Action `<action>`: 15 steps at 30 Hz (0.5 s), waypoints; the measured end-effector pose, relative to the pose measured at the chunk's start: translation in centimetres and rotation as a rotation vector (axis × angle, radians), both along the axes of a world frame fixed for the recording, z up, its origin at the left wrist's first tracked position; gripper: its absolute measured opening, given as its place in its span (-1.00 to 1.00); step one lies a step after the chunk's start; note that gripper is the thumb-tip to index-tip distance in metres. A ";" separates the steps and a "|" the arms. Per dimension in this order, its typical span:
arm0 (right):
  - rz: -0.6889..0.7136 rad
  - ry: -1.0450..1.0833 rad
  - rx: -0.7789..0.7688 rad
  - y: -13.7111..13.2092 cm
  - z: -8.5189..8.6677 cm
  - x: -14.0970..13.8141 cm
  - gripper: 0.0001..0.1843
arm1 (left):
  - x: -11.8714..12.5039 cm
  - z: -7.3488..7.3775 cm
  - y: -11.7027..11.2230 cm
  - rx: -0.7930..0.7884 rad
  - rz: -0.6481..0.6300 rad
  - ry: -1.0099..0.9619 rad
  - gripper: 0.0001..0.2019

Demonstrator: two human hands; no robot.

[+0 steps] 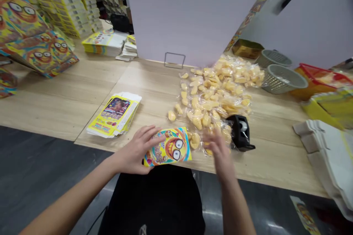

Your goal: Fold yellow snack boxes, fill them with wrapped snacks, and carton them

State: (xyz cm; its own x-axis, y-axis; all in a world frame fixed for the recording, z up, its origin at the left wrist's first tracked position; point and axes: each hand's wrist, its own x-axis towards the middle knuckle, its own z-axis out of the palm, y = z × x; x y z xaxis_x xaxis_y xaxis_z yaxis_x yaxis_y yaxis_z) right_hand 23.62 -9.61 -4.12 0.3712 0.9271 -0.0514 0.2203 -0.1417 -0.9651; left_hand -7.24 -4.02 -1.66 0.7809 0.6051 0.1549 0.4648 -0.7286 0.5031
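Note:
My left hand [139,149] is wrapped round a colourful printed carton [172,148], which shows a cartoon face with glasses and lies near the table's front edge. To its right, my right hand [219,150] is smeared by motion over the near end of a heap of clear bags of yellow pieces [211,95]. Whether its fingers touch or hold a bag cannot be made out. A black tape dispenser [241,134] stands just right of this hand. Left of the carton lies a stack of flat yellow cartons [116,114].
Printed boxes [41,49] are piled at the left, before tall stacks of yellow cartons [66,3]. A pale partition [187,14] rises behind the table. Grey baskets [285,79], a red bin [317,77] and folded white cartons [328,158] stand at the right.

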 end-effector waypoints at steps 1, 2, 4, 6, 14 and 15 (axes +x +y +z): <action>0.159 0.228 -0.111 0.7 -0.2 -2.1 -0.49 | 0.1 0.0 0.0 0.007 -0.020 -0.004 -0.10; 0.228 0.414 -0.179 1.4 -0.7 -4.0 -0.53 | 0.2 -0.3 0.0 0.018 -0.004 -0.034 -0.12; 0.156 0.659 -0.189 2.5 -1.8 -6.8 -0.59 | 0.6 -1.1 0.1 -0.006 0.150 -0.183 -0.15; -0.001 0.763 -0.121 3.0 -2.7 -8.3 -0.60 | 1.3 -2.2 0.2 -0.201 0.388 -0.439 -0.13; 0.060 0.817 -0.194 1.5 -2.5 -7.2 -0.56 | 3.9 -2.8 0.6 -0.987 0.769 -0.908 -0.45; 0.066 0.804 -0.196 1.4 -2.3 -7.0 -0.56 | 3.8 -2.5 0.8 -0.988 0.770 -0.913 -0.46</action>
State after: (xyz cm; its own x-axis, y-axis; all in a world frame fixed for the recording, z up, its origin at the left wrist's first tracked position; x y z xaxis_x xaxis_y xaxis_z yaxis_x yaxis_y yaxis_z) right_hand 16.60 -8.22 -6.46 0.0972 0.8924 -0.4406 -0.5123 -0.3347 -0.7909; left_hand -3.42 -3.25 -4.17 0.1099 0.9473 -0.3008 -0.1635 0.3157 0.9347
